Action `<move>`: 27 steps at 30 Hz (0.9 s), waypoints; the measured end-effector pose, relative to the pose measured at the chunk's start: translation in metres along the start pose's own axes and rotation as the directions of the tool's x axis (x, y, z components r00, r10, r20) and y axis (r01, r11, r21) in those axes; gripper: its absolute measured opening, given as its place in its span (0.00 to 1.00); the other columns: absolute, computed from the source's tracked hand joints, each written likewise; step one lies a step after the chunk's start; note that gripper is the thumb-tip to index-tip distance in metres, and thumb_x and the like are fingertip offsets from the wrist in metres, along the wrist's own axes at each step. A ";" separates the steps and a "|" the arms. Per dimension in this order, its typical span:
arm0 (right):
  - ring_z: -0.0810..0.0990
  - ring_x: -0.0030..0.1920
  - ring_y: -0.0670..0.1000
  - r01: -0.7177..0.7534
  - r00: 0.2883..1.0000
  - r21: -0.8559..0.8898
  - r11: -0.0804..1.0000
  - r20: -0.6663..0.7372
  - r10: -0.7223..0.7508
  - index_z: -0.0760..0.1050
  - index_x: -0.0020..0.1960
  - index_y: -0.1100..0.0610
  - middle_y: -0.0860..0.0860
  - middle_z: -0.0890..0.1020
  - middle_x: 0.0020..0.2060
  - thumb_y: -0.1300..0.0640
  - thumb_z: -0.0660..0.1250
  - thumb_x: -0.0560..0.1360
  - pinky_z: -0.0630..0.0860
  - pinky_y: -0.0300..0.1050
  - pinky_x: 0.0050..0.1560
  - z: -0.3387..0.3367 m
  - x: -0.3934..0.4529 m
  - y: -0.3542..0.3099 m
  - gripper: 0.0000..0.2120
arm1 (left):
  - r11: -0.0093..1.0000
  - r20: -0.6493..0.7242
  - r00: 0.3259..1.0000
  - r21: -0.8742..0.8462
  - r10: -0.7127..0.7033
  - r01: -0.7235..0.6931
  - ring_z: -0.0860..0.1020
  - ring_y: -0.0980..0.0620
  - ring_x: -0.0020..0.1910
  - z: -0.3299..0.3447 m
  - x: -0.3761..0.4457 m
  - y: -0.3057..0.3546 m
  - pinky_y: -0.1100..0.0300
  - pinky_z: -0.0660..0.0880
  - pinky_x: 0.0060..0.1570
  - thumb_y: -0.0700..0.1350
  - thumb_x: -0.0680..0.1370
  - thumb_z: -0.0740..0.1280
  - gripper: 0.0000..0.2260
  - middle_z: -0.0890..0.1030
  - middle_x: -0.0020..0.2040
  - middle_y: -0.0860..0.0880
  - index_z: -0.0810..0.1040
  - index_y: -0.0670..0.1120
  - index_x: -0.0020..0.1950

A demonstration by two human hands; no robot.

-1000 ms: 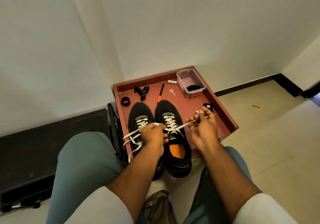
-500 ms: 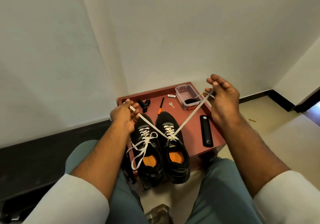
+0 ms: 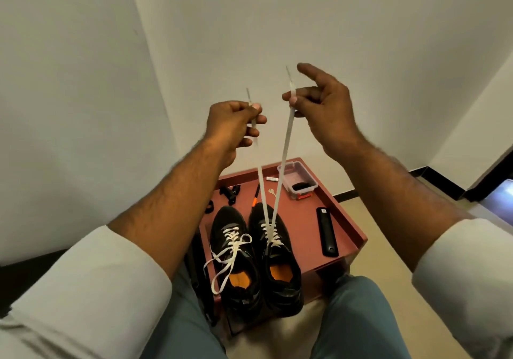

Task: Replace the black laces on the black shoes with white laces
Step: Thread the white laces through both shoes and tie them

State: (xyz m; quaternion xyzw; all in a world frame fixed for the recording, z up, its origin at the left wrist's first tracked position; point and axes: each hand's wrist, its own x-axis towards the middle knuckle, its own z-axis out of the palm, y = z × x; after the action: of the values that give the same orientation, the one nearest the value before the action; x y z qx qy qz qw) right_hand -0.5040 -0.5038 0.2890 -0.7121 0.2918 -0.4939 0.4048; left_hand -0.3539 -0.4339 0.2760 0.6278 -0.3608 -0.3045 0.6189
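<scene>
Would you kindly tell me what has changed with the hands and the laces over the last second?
Both hands rose from the right shoe, drawing the white lace ends up taut. The left hand took one end and lifted it; the right hand kept pinching the other. Both shoes, the left one's loose lace, and the remote, key and box on the red tray stayed put.

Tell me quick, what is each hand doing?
Left hand: closed, pinching one end of the flat white shoelace.
Right hand: closed, pinching the other end of it.
</scene>
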 end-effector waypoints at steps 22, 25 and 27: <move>0.84 0.44 0.49 -0.068 0.995 0.036 0.997 -0.068 0.070 0.82 0.51 0.60 0.53 0.84 0.42 0.61 0.71 0.74 0.81 0.42 0.43 -0.002 -0.012 -0.009 0.06 | 0.957 0.103 0.953 0.036 0.284 -0.288 0.81 0.54 0.32 0.020 -0.012 0.036 0.62 0.80 0.35 0.39 0.75 0.72 0.03 0.84 0.39 0.48 0.84 0.43 0.48; 0.83 0.44 0.48 -0.071 0.993 0.035 0.997 -0.092 0.074 0.82 0.51 0.60 0.52 0.84 0.42 0.60 0.70 0.75 0.81 0.40 0.42 -0.002 -0.012 -0.009 0.07 | 0.954 0.116 0.949 0.034 0.294 -0.299 0.82 0.55 0.33 0.020 -0.012 0.037 0.62 0.80 0.36 0.39 0.74 0.72 0.04 0.84 0.38 0.49 0.84 0.42 0.48; 0.83 0.43 0.47 -0.068 0.993 0.032 0.997 -0.093 0.070 0.82 0.52 0.60 0.53 0.84 0.43 0.60 0.70 0.75 0.80 0.39 0.41 -0.002 -0.012 -0.009 0.07 | 0.951 0.118 0.946 0.035 0.301 -0.307 0.82 0.54 0.35 0.021 -0.012 0.037 0.62 0.80 0.36 0.39 0.74 0.72 0.04 0.84 0.38 0.50 0.84 0.43 0.48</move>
State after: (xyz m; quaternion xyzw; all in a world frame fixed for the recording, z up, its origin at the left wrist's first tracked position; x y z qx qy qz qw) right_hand -0.5097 -0.4896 0.2914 -0.6719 0.3278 -0.5166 0.4175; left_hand -0.3806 -0.4344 0.3109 0.5627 -0.4951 -0.2303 0.6207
